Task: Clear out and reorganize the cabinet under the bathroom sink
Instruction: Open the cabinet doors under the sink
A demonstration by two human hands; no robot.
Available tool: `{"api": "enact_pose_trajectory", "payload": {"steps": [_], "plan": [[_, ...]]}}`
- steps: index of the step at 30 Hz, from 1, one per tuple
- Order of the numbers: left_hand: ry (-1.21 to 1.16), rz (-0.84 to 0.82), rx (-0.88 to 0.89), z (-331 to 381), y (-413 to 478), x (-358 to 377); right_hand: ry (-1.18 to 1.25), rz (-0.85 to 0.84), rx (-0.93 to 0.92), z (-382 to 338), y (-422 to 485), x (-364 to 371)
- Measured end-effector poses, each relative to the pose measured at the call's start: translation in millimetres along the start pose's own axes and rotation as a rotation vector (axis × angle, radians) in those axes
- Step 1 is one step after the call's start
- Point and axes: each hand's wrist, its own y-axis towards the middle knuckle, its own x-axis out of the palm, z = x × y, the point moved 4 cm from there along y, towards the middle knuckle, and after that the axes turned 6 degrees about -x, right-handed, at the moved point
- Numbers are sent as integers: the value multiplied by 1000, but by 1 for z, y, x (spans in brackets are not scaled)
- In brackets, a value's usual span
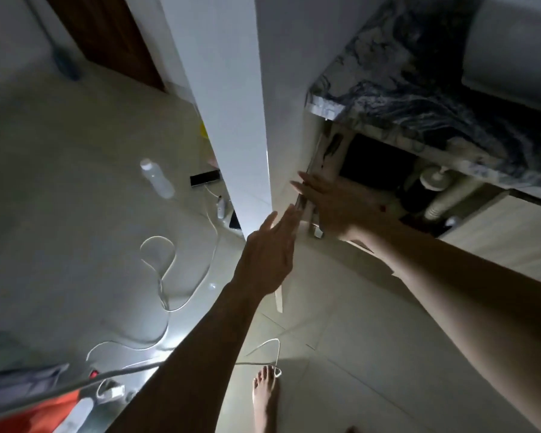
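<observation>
Head view: left hand held flat beside cabinet door; right hand spread flat at cabinet opening (nothing gripped)

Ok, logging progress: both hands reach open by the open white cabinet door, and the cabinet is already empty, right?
Not empty. The head view shows the left hand and right hand open by the white cabinet door, as you say, but a pump bottle sits inside the cabinet beside the ribbed drain pipe.
</observation>
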Motion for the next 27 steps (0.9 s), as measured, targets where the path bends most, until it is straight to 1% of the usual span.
{"api": "enact_pose_trajectory", "payload": {"steps": [2,4,7,9,11,13,14,15,17,19,22,24,27], "plan": [[0,24,-10,-18,1,-15,75,12,40,-14,17,5],[-52,71,-23,-30,1,-33,89,21,42,-22,28,10],[37,61,-79,-49,9,-47,118,17,35,-27,37,4],[53,83,-69,-53,13,-51,138,48,3,-31,32,-2],[67,124,-75,-49,17,-52,154,95,0,-29,15,-2],[140,152,-117,-43,20,-48,135,124,20,-20,-11,2],[154,184,-98,-35,24,-44,110,138,40,-9,-27,4],[124,215,-54,-21,30,-37,81,150,74,6,-48,5],[31,221,40,6,41,-21,34,174,150,36,-85,7],[-80,154,142,47,59,6,6,219,278,73,-133,3],[-193,15,227,110,82,56,-52,284,489,116,-197,-2],[-251,-102,239,149,96,86,-103,313,622,137,-231,-5],[-340,-308,237,215,109,121,-130,308,863,165,-275,-2]]}}
